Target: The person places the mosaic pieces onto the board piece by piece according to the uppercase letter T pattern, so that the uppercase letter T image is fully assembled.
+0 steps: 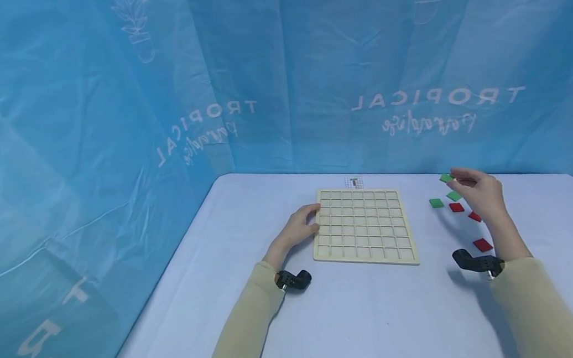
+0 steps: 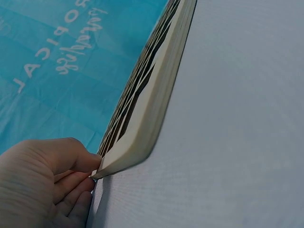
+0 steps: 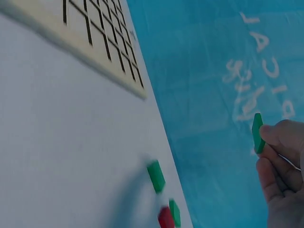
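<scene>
A pale wooden board (image 1: 364,226) with a grid of square recesses lies flat on the white table. My left hand (image 1: 297,225) holds its left edge; in the left wrist view the thumb lies at the rim of the board (image 2: 147,128) with the fingers bent below. To the right of the board, my right hand (image 1: 479,190) pinches a small green square tile (image 3: 257,133) between thumb and fingertips, raised above the table. Beneath and beside that hand lie two more green tiles, one nearer the board (image 1: 436,203) and one farther right (image 1: 454,195).
Three red tiles lie to the right of the board, the nearest to me being a red tile (image 1: 483,244) beside the right wrist. A small printed grid pattern (image 1: 354,182) shows behind the board. Blue curtains (image 1: 284,79) with white lettering stand behind and to the left.
</scene>
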Demonstrator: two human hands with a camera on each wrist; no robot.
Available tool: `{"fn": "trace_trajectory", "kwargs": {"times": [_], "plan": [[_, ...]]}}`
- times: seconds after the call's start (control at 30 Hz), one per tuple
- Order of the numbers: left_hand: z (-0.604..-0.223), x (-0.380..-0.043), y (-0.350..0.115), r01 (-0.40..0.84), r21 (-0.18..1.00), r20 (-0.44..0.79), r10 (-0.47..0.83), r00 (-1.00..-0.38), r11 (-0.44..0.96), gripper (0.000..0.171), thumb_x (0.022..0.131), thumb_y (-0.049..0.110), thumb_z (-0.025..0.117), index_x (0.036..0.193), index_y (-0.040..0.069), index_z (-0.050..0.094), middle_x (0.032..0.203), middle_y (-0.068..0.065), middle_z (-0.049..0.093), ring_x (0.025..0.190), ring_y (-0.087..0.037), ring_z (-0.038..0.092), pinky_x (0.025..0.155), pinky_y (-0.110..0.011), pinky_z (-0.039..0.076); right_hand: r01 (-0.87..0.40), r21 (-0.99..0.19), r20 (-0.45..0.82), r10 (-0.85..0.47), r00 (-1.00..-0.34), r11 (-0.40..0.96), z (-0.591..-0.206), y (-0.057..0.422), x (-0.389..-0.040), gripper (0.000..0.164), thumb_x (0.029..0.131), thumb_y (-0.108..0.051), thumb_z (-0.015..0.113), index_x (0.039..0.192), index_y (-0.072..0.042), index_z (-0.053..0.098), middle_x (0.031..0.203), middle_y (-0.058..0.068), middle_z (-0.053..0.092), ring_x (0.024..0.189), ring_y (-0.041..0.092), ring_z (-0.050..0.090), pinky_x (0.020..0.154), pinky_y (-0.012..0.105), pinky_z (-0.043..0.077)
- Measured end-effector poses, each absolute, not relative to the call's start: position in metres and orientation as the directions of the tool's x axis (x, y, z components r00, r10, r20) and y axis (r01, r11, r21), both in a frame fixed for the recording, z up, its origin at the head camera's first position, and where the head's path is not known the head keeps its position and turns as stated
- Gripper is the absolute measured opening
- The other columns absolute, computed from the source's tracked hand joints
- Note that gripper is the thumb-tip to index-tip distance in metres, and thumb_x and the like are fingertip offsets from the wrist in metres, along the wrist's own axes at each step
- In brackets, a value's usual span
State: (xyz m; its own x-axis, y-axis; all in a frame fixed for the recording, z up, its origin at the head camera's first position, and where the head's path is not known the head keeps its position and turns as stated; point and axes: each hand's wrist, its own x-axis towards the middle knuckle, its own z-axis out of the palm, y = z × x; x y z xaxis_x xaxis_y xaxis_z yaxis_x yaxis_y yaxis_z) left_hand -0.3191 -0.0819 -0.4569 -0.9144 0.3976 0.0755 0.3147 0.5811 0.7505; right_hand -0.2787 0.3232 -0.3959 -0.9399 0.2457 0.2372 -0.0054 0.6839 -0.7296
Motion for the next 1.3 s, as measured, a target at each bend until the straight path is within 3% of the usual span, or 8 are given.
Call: {"fn": "trace_trajectory", "kwargs": {"times": [0.07,0.23,0.3,0.4,0.47,0.93,1.3], "plan": [[-0.457,-0.320,-0.082,0.320,0.747,0.078,0.401,-0.913,0.582,0.059,0.087,0.005,0.058,0.143,0.005,0.039,0.146,-0.010,0.038,0.136,-0.022,0.030,0.112,-0.032,0.025,-0.016,-0.746,0.229,0.233,-0.945,0.666,-0.405,0.318,-0.294,0.055,0.093,-0.039,0.057,0.136,-0.006,0.051,0.129,0.020,0.053,0.118,0.036,0.050,0.088,0.047,0.050],[-0.457,-0.320,-0.082,0.326,0.745,0.081,0.406,-0.910,0.582,0.058,0.088,0.005,0.058,0.143,0.005,0.039,0.146,-0.011,0.038,0.136,-0.022,0.031,0.112,-0.032,0.025,-0.152,-0.702,0.353,0.156,-0.922,0.696,-0.468,0.329,-0.363,0.049,0.087,-0.052,0.059,0.132,-0.032,0.055,0.124,0.000,0.060,0.112,0.020,0.055,0.081,0.033,0.054],[-0.457,-0.320,-0.082,0.322,0.744,0.076,0.405,-0.911,0.586,0.059,0.088,0.005,0.058,0.143,0.005,0.038,0.146,-0.010,0.038,0.136,-0.021,0.030,0.112,-0.031,0.025,-0.211,-0.703,0.370,0.096,-0.924,0.679,-0.458,0.309,-0.360,0.047,0.089,-0.047,0.059,0.132,-0.027,0.056,0.124,0.003,0.060,0.112,0.022,0.055,0.086,0.034,0.052],[-0.456,-0.320,-0.081,0.315,0.744,0.067,0.403,-0.913,0.589,0.058,0.088,0.005,0.058,0.143,0.005,0.038,0.146,-0.010,0.038,0.136,-0.021,0.030,0.112,-0.030,0.026,-0.248,-0.751,0.335,0.030,-0.942,0.611,-0.421,0.267,-0.332,0.044,0.093,-0.031,0.060,0.132,-0.009,0.056,0.124,0.014,0.059,0.114,0.031,0.053,0.090,0.048,0.048],[-0.456,-0.320,-0.081,0.314,0.745,0.066,0.403,-0.913,0.589,0.058,0.088,0.004,0.058,0.143,0.005,0.038,0.146,-0.010,0.038,0.136,-0.021,0.030,0.111,-0.030,0.026,-0.258,-0.772,0.314,-0.004,-0.949,0.581,-0.395,0.239,-0.312,0.042,0.094,-0.021,0.060,0.129,0.001,0.055,0.123,0.021,0.058,0.114,0.035,0.052,0.091,0.050,0.047],[-0.457,-0.319,-0.081,0.313,0.750,0.068,0.402,-0.913,0.582,0.057,0.089,0.003,0.058,0.143,0.005,0.039,0.146,-0.010,0.038,0.136,-0.021,0.031,0.111,-0.029,0.027,-0.282,-0.810,0.268,-0.103,-0.958,0.514,-0.414,0.181,-0.336,0.040,0.091,-0.021,0.064,0.128,-0.005,0.058,0.123,0.014,0.060,0.113,0.030,0.054,0.091,0.045,0.049],[-0.457,-0.320,-0.081,0.305,0.756,0.060,0.403,-0.913,0.579,0.057,0.088,0.004,0.058,0.142,0.006,0.040,0.146,-0.009,0.038,0.136,-0.021,0.030,0.112,-0.030,0.025,-0.281,-0.839,0.253,-0.123,-0.960,0.466,-0.428,0.159,-0.343,0.038,0.092,-0.018,0.064,0.126,-0.003,0.059,0.119,0.015,0.061,0.107,0.029,0.058,0.087,0.042,0.051]]}}
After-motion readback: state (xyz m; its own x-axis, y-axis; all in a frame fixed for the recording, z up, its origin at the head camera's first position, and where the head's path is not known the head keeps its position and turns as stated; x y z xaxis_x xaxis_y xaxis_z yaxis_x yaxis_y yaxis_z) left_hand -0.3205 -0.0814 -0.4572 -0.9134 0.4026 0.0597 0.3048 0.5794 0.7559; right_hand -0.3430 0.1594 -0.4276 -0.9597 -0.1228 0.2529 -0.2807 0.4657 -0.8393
